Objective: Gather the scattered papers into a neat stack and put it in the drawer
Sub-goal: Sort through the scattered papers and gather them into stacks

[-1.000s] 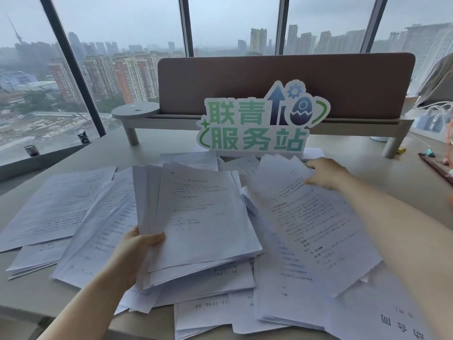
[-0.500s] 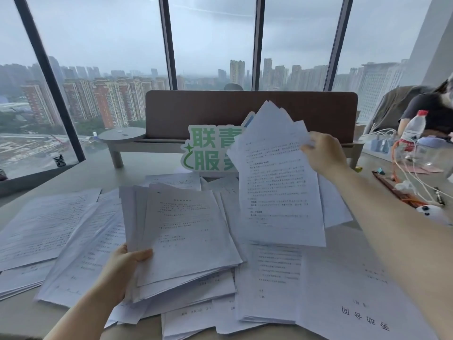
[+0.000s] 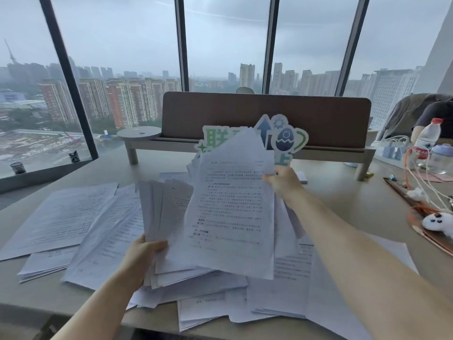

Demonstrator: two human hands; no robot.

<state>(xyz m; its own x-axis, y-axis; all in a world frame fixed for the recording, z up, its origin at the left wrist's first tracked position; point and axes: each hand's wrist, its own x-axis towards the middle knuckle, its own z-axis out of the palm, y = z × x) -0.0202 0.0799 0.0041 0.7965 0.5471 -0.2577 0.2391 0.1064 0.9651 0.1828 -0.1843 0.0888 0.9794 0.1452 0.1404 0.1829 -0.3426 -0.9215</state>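
We see a sheaf of printed papers pinched at its top right corner by the right hand, overlapping the fanned bundle gripped by the left hand, above loose sheets strewn on the desk

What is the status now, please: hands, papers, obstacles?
Left hand gripping gathered bundle. Right hand holding lifted sheets. Loose papers on desk. Drawer unseen.

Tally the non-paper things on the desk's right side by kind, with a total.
Water bottle: 1
White plush toy: 1
Lidded clear jar: 1
Total: 3
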